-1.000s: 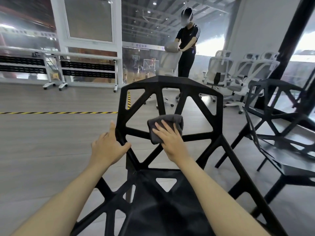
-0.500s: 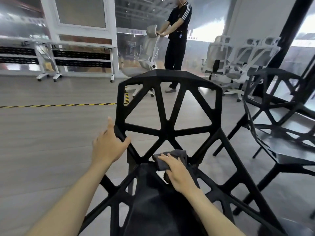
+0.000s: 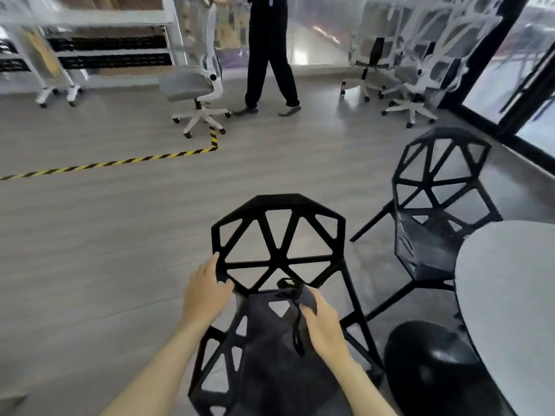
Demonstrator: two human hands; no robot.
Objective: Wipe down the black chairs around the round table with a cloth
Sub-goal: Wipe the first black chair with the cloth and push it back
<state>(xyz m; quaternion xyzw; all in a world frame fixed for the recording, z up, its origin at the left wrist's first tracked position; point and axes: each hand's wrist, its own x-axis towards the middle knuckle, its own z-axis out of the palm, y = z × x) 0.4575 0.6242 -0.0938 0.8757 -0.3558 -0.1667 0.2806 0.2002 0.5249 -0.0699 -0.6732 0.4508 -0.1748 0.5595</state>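
A black lattice chair point(image 3: 277, 232) stands right in front of me, its back facing away. My left hand point(image 3: 204, 291) grips the lower left edge of the backrest, thumb hooked round the frame. My right hand point(image 3: 322, 321) presses a dark grey cloth point(image 3: 295, 294) on the rear of the seat, where it meets the backrest; the fingers cover part of the cloth. A second black lattice chair point(image 3: 432, 211) stands to the right, beside the round white table point(image 3: 510, 295).
The table's black base point(image 3: 432, 370) sits low at the right. A person in black point(image 3: 267, 55) walks at the back next to a white office chair point(image 3: 195, 82). More white office chairs point(image 3: 399, 64) stand back right. Yellow-black tape point(image 3: 120, 161) crosses the floor.
My right hand slid the cloth from the backrest's centre down to the rear of the seat. My view pulled back and tilted down, bringing the table into sight. The person behind walked right.
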